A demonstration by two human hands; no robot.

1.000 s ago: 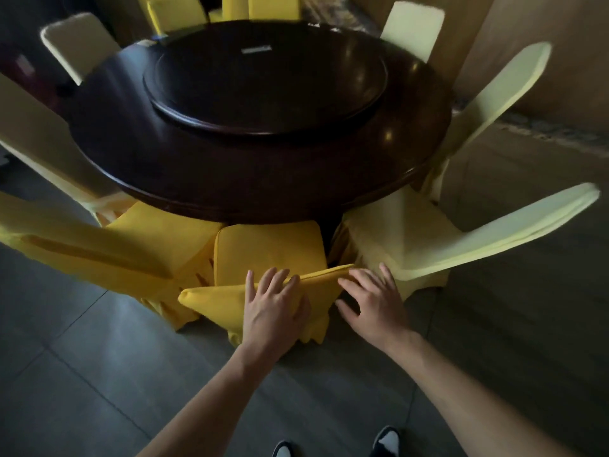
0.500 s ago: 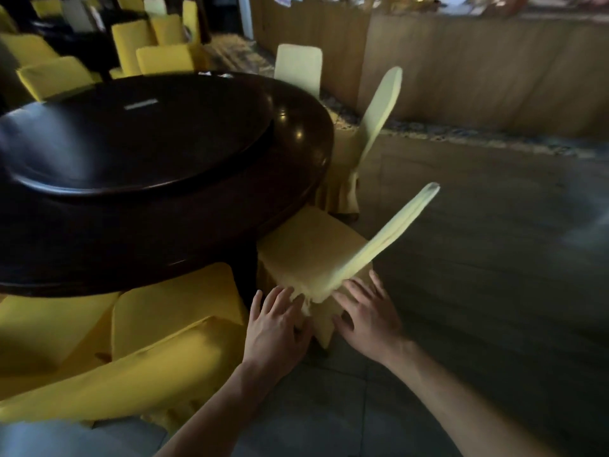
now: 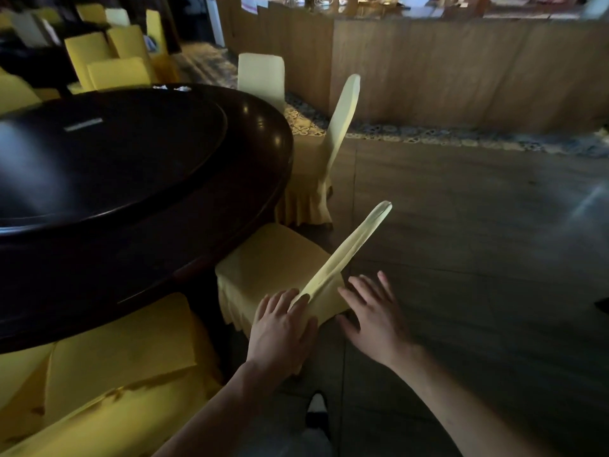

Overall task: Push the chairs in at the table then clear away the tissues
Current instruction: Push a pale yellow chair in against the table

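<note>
A pale yellow covered chair (image 3: 276, 258) stands at the round dark table (image 3: 197, 206), its seat partly under the rim and its backrest leaning away to the right. My left hand (image 3: 281, 328) lies flat against the near corner of its backrest, fingers spread. My right hand (image 3: 374, 313) hovers open just right of that corner, close to the cover or touching it. White crumpled tissues (image 3: 173, 88) lie at the table's far edge. A deeper yellow chair (image 3: 122, 344) sits tucked under the table at lower left.
Two more pale chairs (image 3: 329, 150) stand further round the table on the right. Other yellow chairs (image 3: 115, 72) and another table fill the back left. A wooden counter wall (image 3: 461, 70) runs across the back. Open grey floor (image 3: 478, 242) lies to my right; my shoe (image 3: 317, 410) shows below.
My view swung right from the deep yellow chair to the pale one. Both hands left the first chair's back and moved to the pale chair's backrest corner.
</note>
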